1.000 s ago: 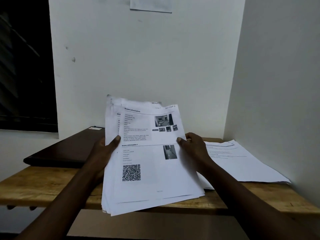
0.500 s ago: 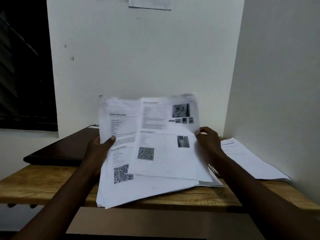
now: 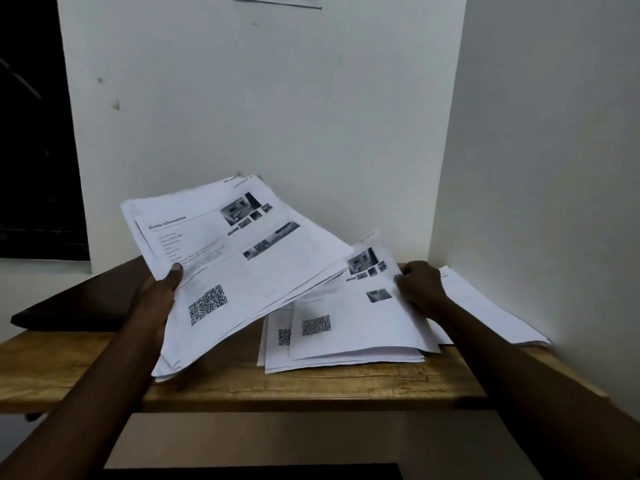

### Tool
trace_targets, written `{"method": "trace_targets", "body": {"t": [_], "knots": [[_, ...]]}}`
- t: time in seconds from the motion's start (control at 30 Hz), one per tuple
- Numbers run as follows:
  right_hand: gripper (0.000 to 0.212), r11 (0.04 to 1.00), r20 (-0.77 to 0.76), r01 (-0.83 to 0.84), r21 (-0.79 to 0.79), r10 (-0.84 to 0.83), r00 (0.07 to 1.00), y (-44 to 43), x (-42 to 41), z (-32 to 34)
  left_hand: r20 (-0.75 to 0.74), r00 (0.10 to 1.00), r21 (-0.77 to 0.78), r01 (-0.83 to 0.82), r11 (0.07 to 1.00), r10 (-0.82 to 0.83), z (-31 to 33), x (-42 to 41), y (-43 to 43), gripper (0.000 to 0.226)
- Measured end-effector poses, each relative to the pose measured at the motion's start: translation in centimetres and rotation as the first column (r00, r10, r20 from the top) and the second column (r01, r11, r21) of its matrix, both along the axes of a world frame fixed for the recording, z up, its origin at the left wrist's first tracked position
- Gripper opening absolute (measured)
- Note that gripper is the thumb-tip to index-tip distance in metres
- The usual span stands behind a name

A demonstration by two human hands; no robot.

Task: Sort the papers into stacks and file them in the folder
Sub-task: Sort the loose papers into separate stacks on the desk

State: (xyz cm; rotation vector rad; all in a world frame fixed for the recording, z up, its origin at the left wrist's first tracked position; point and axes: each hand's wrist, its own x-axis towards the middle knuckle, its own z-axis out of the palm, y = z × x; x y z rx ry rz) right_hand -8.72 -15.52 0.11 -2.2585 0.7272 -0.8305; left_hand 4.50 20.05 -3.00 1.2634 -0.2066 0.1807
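Observation:
My left hand [image 3: 157, 296] grips a thick bundle of printed papers [image 3: 239, 268] by its left edge, thumb on top, and holds it tilted above the wooden table [image 3: 311, 386]. My right hand [image 3: 420, 285] pinches the right edge of a single printed sheet [image 3: 353, 320], which lies on a small stack [image 3: 339, 360] at the table's middle right. Another pile of papers [image 3: 491, 313] lies in the right corner against the wall. A dark folder [image 3: 79, 303] lies flat at the back left of the table.
White walls close the table in at the back and right. A dark window [image 3: 31, 133] is on the left. A sheet of paper [image 3: 277, 0] is stuck high on the back wall.
My right hand has pulled the top sheet off the bundle and carried it right and down onto the small stack. My left hand has tilted the bundle to the left.

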Motion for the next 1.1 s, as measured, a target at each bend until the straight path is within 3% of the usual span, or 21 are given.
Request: {"method": "trace_targets", "body": {"t": [0.27, 0.3, 0.37, 0.43, 0.5, 0.53, 0.6, 0.67, 0.77, 1.1], "knots": [[0.008, 0.995, -0.207, -0.05, -0.088, 0.031, 0.978, 0.8, 0.9, -2.1, 0.017, 0.987, 0.025, 0.161, 0.987, -0.161, 0.2, -1.0, -1.0, 0.024], [0.007, 0.992, -0.191, -0.063, -0.111, 0.041, 0.981, 0.6, 0.9, -2.2, 0.01, 0.988, 0.028, 0.155, 0.987, -0.156, 0.2, -1.2, -1.2, 0.025], [0.025, 0.986, -0.084, -0.082, -0.145, 0.071, 0.994, 0.7, 0.9, -1.9, 0.007, 0.99, 0.042, 0.141, 0.989, -0.142, 0.3, -1.4, -1.6, 0.019], [0.034, 0.973, 0.087, -0.223, 0.065, 0.217, 0.972, 2.0, 0.6, -0.9, 0.026, 0.992, 0.067, 0.118, 0.991, -0.12, 0.4, -1.4, -1.6, 0.015], [0.049, 0.814, 0.181, -0.445, 0.375, 0.406, 0.896, 3.9, 0.2, 0.2, 0.042, 0.993, 0.084, 0.108, 0.991, -0.112, 0.5, -1.6, -1.7, 0.013], [0.054, 0.753, 0.179, -0.497, 0.432, 0.469, 0.865, 4.6, 0.2, 0.5, 0.052, 0.992, 0.091, 0.113, 0.989, -0.118, 0.5, -1.8, -1.7, 0.012], [0.06, 0.74, 0.163, -0.546, 0.393, 0.528, 0.833, 5.8, 0.7, 0.7, 0.041, 0.988, 0.08, 0.144, 0.986, -0.148, 0.5, -2.0, -1.7, 0.017], [0.05, 0.748, 0.198, -0.574, 0.333, 0.54, 0.818, 7.0, 1.1, 0.6, 0.034, 0.983, 0.053, 0.18, 0.982, -0.182, 0.6, -2.3, -1.6, 0.026], [0.032, 0.767, 0.266, -0.573, 0.29, 0.51, 0.818, 7.6, 1.8, 0.1, 0.027, 0.975, 0.01, 0.22, 0.975, -0.22, 0.6, -2.7, -1.6, 0.022], [0.022, 0.854, 0.314, -0.448, 0.266, 0.362, 0.878, 6.7, 2.2, -0.5, 0.055, 0.96, 0.007, 0.275, 0.961, -0.275, 1.0, -4.0, -1.6, 0.032]]}}
